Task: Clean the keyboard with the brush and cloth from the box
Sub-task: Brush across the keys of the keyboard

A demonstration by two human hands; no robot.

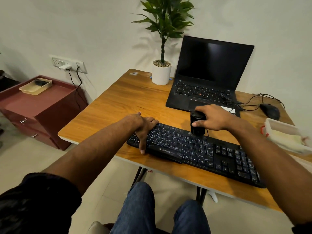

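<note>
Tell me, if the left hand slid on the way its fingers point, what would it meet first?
Probably the brush in the right hand; the left hand points right along the keyboard. Depth is unclear.

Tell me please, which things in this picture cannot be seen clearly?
- Brush, head view: bristles hidden between its black body and the keyboard.
- Box: cut off by the right edge; its contents are only a pale blur.
- Left hand covers the keyboard's left keys.
- Right hand hides part of the brush.
</note>
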